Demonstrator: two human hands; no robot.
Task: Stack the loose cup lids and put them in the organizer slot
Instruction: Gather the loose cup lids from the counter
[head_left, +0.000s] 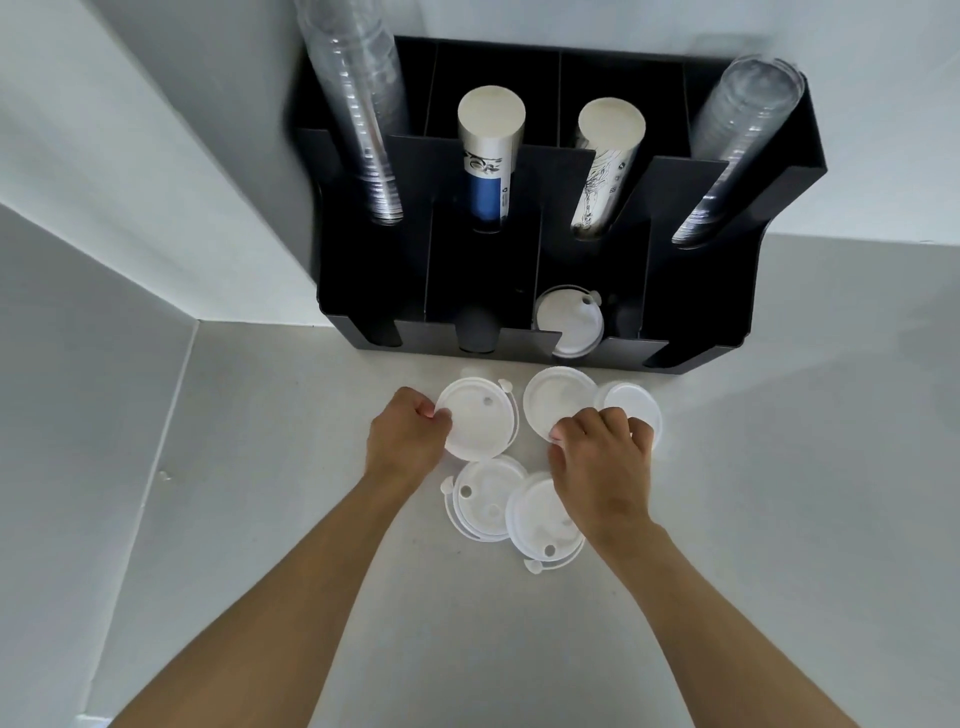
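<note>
Several white cup lids lie loose on the white counter in front of a black organizer (691, 291). My left hand (408, 434) pinches the left edge of the far-left lid (480, 418). My right hand (602, 457) has its fingertips closed on the near edge of the far-middle lid (556, 397), and it partly covers another lid (631, 402) to the right. Two more lids (485, 496) (537, 517) lie nearer to me, overlapping. A stack of lids (569, 322) stands in the organizer's front slot, third from the left.
The organizer's back slots hold two stacks of clear cups (358, 119) (737, 145) and two stacks of paper cups (488, 156) (605, 166). White walls meet at the corner on the left. The counter (779, 467) extends to the right and towards me.
</note>
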